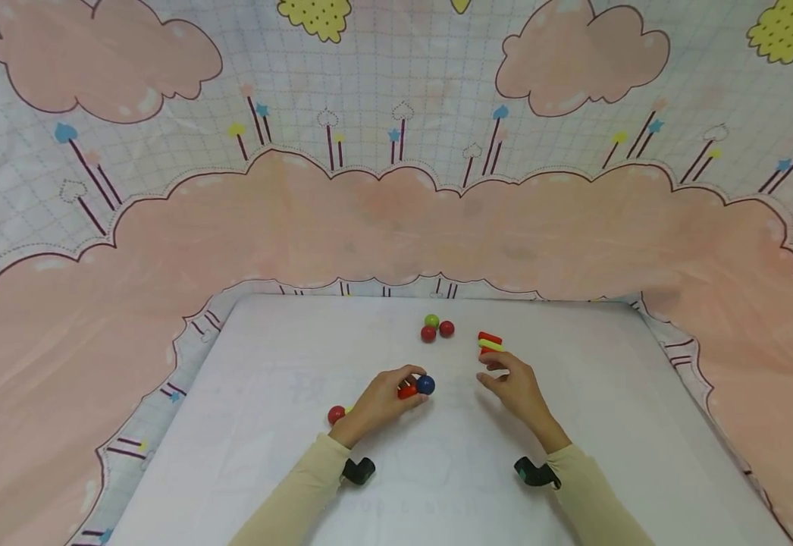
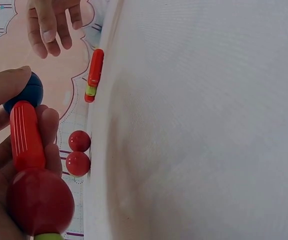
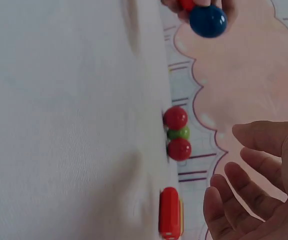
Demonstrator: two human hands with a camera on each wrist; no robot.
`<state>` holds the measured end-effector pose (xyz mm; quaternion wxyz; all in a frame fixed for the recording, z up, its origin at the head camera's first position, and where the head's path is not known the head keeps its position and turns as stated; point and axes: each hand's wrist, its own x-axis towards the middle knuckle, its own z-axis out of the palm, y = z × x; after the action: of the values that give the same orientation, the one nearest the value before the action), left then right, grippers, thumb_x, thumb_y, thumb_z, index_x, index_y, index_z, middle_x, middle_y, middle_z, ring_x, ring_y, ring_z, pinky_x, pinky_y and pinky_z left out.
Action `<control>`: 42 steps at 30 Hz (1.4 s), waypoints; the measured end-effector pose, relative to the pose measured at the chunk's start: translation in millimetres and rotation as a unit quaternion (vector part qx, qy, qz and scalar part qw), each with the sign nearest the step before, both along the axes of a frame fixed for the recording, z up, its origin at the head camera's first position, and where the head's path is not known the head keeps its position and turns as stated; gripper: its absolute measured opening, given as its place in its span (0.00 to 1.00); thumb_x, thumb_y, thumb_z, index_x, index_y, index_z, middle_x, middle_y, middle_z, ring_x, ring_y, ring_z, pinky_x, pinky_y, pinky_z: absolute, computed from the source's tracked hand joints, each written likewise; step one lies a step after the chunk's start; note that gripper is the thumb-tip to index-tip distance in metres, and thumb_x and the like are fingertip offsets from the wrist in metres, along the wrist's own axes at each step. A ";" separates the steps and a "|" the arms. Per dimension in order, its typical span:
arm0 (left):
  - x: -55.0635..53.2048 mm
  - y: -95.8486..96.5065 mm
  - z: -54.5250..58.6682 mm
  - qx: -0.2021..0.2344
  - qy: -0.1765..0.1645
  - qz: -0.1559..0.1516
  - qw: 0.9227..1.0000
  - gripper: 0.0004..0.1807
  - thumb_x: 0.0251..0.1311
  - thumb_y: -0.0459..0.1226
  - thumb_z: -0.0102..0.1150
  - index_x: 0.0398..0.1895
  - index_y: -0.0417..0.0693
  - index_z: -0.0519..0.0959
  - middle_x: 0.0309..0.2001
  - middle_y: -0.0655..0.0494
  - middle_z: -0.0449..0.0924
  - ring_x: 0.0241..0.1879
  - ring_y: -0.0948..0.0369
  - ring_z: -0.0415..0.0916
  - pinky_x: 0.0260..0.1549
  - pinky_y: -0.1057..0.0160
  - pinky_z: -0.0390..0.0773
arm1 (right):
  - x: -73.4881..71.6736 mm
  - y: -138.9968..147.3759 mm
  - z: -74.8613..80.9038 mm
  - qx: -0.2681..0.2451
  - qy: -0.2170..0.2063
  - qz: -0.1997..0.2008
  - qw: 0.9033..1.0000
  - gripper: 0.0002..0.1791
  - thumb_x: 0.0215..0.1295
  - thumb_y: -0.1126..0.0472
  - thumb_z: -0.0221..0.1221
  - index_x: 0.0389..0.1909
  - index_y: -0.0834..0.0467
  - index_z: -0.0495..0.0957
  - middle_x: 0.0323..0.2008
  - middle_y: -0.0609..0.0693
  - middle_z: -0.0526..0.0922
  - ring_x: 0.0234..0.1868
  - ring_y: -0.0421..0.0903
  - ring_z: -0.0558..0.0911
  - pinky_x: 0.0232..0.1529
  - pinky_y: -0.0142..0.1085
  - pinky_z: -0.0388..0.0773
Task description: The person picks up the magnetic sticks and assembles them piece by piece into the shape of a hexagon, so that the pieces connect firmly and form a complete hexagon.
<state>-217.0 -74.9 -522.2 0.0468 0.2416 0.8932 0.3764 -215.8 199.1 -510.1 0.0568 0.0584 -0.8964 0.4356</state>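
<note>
My left hand [image 1: 379, 398] grips a joined chain of toy balls and rods. At its front end is a blue ball [image 2: 30, 92], pinched by the thumb and fingers, with a red rod [image 2: 25, 135] fitted behind it. A red ball [image 2: 40, 201] follows, then a yellow-green rod [image 2: 49, 236]. Past the left wrist, another red ball [image 1: 336, 414] shows at the chain's other end. My right hand [image 1: 515, 387] holds nothing; its fingers are loosely bent and apart. Just beyond its fingertips lie red and yellow rods [image 1: 490, 345], partly covered by the hand in the head view.
Toward the back of the white table [image 1: 287, 341], a green ball [image 1: 432, 321] sits close to two red balls, one of them on the right [image 1: 446, 328]. A patterned cloth [image 1: 396, 227] surrounds the table's far and side edges.
</note>
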 end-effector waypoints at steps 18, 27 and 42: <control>2.0 0.0 1.9 0.003 0.003 -0.001 1.000 0.22 0.62 0.48 0.64 0.59 0.57 0.75 0.45 0.58 0.83 0.41 0.64 0.74 0.44 0.65 0.77 | -14.5 20.5 -17.9 0.011 -0.063 -0.080 0.995 0.23 0.62 0.58 0.64 0.58 0.60 0.78 0.52 0.62 0.78 0.52 0.58 0.79 0.45 0.44 0.81; 1.8 0.4 -0.5 0.001 0.000 0.000 1.000 0.23 0.62 0.48 0.64 0.59 0.57 0.75 0.45 0.58 0.83 0.41 0.64 0.74 0.43 0.66 0.77 | -22.7 24.1 -26.9 0.014 -0.068 -0.085 0.994 0.22 0.62 0.60 0.64 0.57 0.60 0.78 0.51 0.62 0.78 0.53 0.58 0.78 0.52 0.48 0.78; 2.4 0.5 -2.7 0.002 0.001 -0.002 1.000 0.22 0.62 0.48 0.64 0.58 0.58 0.75 0.44 0.60 0.83 0.41 0.65 0.74 0.44 0.66 0.77 | -29.4 22.1 -31.1 0.034 -0.091 -0.107 0.990 0.18 0.62 0.60 0.63 0.53 0.60 0.80 0.48 0.61 0.79 0.50 0.57 0.76 0.49 0.49 0.73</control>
<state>-214.7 -74.3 -524.9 0.0461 0.2439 0.8921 0.3776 -245.2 221.2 -541.2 0.0190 -0.0757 -0.9132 0.3999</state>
